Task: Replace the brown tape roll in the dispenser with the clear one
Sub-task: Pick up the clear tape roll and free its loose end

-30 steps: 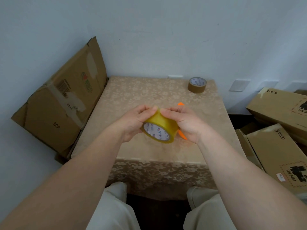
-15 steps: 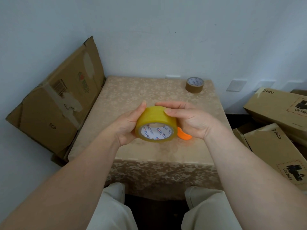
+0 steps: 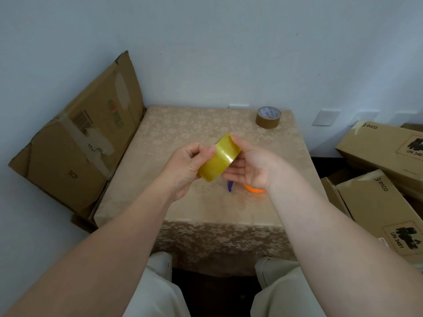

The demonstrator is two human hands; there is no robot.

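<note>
I hold the clear, yellowish tape roll [image 3: 218,157] above the middle of the table, its outer band turned toward me. My left hand [image 3: 187,165] grips its left side with thumb and fingers pinched at the rim. My right hand [image 3: 249,164] cups the roll from the right, thumb on top. Under my right hand lies the dispenser [image 3: 253,189]: only an orange piece and a purple piece beside it show. The brown tape roll [image 3: 268,117] lies flat at the table's far right corner.
The small table [image 3: 183,138] wears a beige patterned cloth and stands against a white wall. A flattened cardboard box [image 3: 75,145] leans at its left. Stacked cardboard boxes [image 3: 386,195] crowd the right side. My knees are below the front edge.
Both hands have turned the clear roll: its printed core faced me before, and now its outer band does. The roll sits slightly higher, and a purple part shows beneath it.
</note>
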